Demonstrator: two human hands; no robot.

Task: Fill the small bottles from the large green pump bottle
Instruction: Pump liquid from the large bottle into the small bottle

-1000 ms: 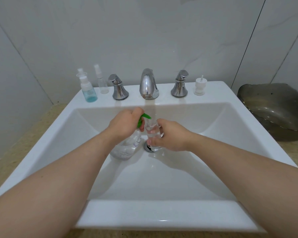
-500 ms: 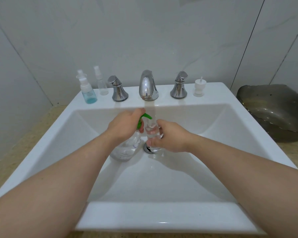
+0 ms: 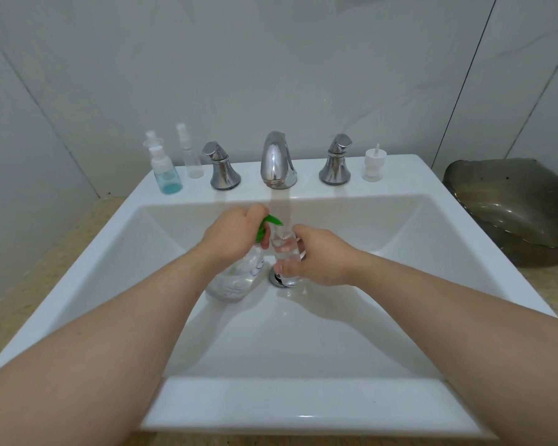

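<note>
Head view, nearest first: what crosses the sink's (image 3: 303, 410) front rim?
— Two bare forearms, reaching into the basin's middle.

And the hands?
— The left hand (image 3: 232, 233) has its fingers curled round the pump head of the large pump bottle (image 3: 239, 278). The bottle stands tilted in the basin, just left of the drain (image 3: 275, 280). Its green nozzle (image 3: 271, 220) points at the mouth of a small clear bottle (image 3: 285, 249). The right hand (image 3: 319, 255) grips that bottle, fingers and thumb wrapped round it, over the drain.

Along the back ledge?
— At the left back corner stands a small bottle with blue liquid (image 3: 166, 175), with a clear spray bottle (image 3: 190, 156) just beside it. Then come two tap handles with the spout (image 3: 277, 162) between them, and a white pump cap (image 3: 372, 164) toward the right back corner. A dark bowl (image 3: 512, 214) sits on the bench past the sink's right edge.
</note>
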